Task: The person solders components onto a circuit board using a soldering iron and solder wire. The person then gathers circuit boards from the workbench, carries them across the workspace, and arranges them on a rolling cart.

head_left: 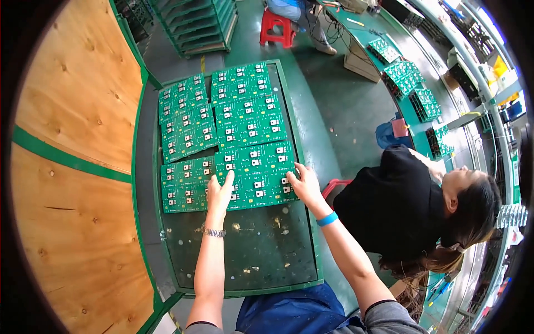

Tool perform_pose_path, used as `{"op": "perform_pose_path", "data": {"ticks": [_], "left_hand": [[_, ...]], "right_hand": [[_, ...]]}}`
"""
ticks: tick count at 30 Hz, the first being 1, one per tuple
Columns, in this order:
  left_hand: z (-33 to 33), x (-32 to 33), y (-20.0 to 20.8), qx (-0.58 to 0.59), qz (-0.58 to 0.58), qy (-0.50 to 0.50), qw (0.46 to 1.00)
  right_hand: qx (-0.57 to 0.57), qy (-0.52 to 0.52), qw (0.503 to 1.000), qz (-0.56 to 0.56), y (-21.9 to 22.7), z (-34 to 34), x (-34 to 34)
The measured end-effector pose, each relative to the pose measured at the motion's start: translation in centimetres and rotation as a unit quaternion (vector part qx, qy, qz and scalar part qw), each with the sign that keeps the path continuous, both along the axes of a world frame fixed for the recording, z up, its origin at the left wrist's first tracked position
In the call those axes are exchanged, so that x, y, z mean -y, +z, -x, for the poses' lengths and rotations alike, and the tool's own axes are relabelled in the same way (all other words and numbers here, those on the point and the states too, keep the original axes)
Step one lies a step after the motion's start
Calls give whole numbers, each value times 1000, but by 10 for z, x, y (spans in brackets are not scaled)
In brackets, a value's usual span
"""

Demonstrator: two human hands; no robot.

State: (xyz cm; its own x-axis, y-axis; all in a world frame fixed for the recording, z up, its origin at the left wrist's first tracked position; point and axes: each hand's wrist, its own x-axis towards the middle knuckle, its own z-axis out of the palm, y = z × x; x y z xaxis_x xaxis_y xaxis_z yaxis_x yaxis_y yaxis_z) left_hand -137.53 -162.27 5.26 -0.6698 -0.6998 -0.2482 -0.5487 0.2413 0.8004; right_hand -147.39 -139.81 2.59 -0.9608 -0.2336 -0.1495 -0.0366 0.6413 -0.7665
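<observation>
A green circuit board panel [257, 158] with rows of black-and-white components lies at the near right of two columns of similar panels. My left hand [219, 193] grips its left edge, thumb over the top, partly covering the neighbouring circuit board panel [181, 186]. At the opposite edge, my right hand [304, 186] holds the same panel with thumb and fingers. Whether the panel rests flat or is slightly raised, I cannot tell. Beyond it sit other panels, among them one at the middle right [250, 119] and one at the middle left [188, 132].
The panels lie on a dark green-framed cart top [245, 250]. A wooden panel wall [78, 94] stands on the left. A person in black [389, 200] sits close on the right beside a workbench [409, 114] bearing board stacks. Farther off are a red stool [277, 29] and a green rack [194, 25].
</observation>
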Motion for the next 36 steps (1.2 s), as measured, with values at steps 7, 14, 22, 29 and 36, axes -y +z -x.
{"op": "perform_pose_path", "data": {"ticks": [7, 14, 22, 29, 36], "left_hand": [[-27, -15, 49, -42, 18, 20, 999], [-140, 21, 47, -129, -69, 170, 975], [-221, 112, -52, 40, 92, 194, 976], [-219, 112, -64, 95, 159, 170, 968], [-208, 81, -21, 103, 230, 167, 953]], "right_hand": [[-16, 12, 999, 33, 36, -29, -1], [41, 81, 984, 153, 80, -144, 40], [106, 200, 968, 108, -1, -204, 104], [-2, 256, 966, 37, -17, -212, 108], [33, 219, 972, 71, 3, -211, 93]]}}
